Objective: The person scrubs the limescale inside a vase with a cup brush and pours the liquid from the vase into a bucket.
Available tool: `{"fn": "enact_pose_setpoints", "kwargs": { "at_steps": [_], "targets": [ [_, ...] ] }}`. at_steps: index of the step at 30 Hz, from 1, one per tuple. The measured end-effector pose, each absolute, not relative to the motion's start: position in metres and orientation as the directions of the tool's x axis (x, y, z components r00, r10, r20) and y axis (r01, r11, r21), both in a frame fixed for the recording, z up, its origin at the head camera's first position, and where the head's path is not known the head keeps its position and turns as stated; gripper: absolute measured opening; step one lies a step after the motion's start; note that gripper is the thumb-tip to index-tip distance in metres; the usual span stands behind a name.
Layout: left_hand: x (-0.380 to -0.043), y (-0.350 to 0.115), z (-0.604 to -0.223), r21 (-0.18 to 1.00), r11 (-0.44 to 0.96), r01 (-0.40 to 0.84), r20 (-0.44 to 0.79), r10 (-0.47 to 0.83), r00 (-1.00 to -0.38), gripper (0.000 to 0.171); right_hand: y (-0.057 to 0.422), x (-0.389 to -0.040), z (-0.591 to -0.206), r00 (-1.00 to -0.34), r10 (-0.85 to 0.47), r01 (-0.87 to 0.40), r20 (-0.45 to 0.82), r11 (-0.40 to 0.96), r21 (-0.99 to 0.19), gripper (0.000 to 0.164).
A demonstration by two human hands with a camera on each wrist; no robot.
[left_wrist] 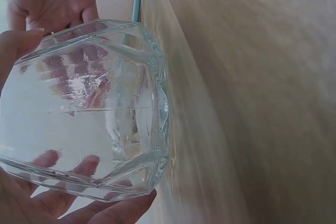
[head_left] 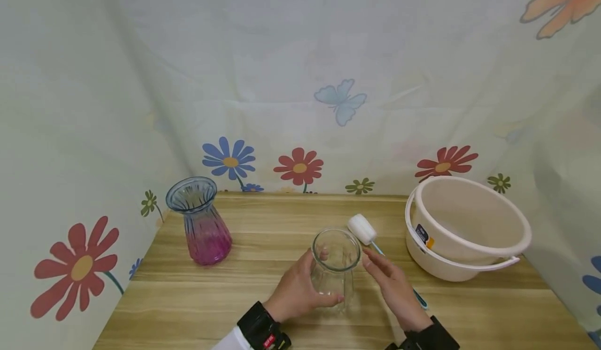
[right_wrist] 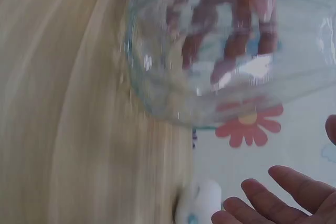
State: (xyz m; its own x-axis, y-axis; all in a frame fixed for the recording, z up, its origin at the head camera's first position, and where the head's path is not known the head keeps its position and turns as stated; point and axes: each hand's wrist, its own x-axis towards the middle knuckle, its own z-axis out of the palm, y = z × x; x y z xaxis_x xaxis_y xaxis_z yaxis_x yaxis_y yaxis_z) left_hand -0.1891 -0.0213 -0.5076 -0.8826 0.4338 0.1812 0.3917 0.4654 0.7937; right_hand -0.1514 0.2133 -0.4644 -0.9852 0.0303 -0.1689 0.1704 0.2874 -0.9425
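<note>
A clear glass vase [head_left: 334, 282] with a round rim and faceted sides stands upright in the middle foreground. My left hand [head_left: 298, 290] grips it from the left, thumb across the near side and fingers behind it, which show through the glass [left_wrist: 84, 114] in the left wrist view. On the other side my right hand [head_left: 392, 285] is held beside the vase, fingers extended and apart, with nothing in its grasp. Just behind the right hand lies a bottle brush with a white sponge head [head_left: 362, 229] and a blue handle, partly hidden by that hand.
A blue-to-pink glass vase [head_left: 208, 235] stands at the left of the wooden table [head_left: 267, 209]. At the right are two pale nested basins, the upper tilted basin [head_left: 469, 219] resting in a bucket with a handle [head_left: 436, 264]. Flower-printed curtains border the table.
</note>
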Motion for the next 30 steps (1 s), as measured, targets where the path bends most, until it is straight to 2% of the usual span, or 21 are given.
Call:
{"fn": "enact_pose_setpoints", "kwargs": {
  "at_steps": [8,13,19,22,30],
  "targets": [
    [-0.189,-0.021,-0.508,0.778,0.491,0.392,0.176,0.429,-0.886,0.096,0.249,-0.158,-0.466,-0.999,0.052,0.035,-0.009,0.517,-0.855,0.062],
    [-0.19,-0.022,-0.506,0.791,0.49,0.367,0.146,0.432,-0.89,0.097,0.269,-0.162,-0.467,-0.996,0.038,-0.033,0.081,0.685,-0.728,0.062],
    [-0.19,-0.023,-0.508,0.787,0.499,0.363,0.137,0.432,-0.891,0.098,0.278,-0.161,-0.468,-0.984,-0.003,-0.11,0.18,0.8,-0.59,0.063],
    [-0.19,-0.023,-0.508,0.783,0.5,0.369,0.143,0.433,-0.89,0.098,0.28,-0.161,-0.47,-0.982,-0.007,-0.11,0.187,0.834,-0.541,0.063],
    [-0.19,-0.023,-0.51,0.786,0.497,0.368,0.146,0.429,-0.891,0.102,0.282,-0.166,-0.477,-0.996,-0.001,-0.045,0.087,0.864,-0.501,0.055]
  ]
}}
